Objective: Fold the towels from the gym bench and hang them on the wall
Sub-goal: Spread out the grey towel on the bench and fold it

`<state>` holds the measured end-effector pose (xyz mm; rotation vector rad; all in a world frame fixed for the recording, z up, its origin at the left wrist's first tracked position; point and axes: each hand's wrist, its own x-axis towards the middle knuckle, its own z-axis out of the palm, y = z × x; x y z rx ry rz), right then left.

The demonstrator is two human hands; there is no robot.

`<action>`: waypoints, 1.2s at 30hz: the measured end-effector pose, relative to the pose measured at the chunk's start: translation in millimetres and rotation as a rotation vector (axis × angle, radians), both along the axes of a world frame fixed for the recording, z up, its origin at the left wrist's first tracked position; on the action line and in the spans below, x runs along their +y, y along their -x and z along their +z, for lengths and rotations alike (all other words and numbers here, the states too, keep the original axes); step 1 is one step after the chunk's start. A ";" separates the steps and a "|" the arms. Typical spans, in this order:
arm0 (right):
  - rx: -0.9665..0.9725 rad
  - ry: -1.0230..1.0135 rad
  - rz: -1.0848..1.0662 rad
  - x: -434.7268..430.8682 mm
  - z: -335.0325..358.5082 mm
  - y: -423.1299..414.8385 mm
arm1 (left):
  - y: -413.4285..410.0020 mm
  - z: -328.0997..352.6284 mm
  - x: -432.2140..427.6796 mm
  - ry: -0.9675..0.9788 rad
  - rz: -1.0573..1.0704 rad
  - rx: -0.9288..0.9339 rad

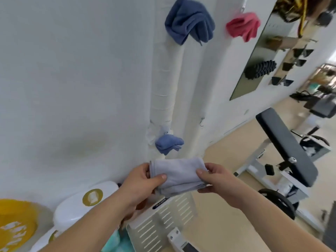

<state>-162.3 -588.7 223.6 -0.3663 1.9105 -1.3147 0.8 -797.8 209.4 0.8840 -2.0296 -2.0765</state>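
A folded pale lavender-grey towel (179, 174) is held in front of the white wall (72, 88). My left hand (141, 184) pinches its left end, thumb on top. My right hand (215, 179) pinches its right end. On the wall hang three towels: a dark blue one (189, 20) at the top, a pink one (242, 26) to its right, and a small lighter blue one (168, 144) just above the held towel. The black padded gym bench (287, 150) stands to the right, its pad bare.
Two white wrapped pipes (163, 84) run down the wall, with a bare hook (201, 122) on the right pipe. A mirror (260, 57) hangs farther right. White and yellow weight plates (78, 204) lie at lower left; a white slotted metal frame (163, 220) lies below my hands.
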 end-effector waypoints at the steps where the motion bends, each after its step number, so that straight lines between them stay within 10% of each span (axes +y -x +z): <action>1: -0.014 0.004 -0.017 -3.2 6.5 12.3 | 17.5 4.6 -8.1 -0.011 -0.022 0.001; 17: 0.088 0.105 -0.470 -39.2 35.9 248.2 | 280.3 56.4 -12.4 0.073 -0.109 -0.098; 36: 0.265 -0.013 -0.312 -76.7 -124.7 464.4 | 518.4 -94.1 -18.8 0.104 0.104 -0.315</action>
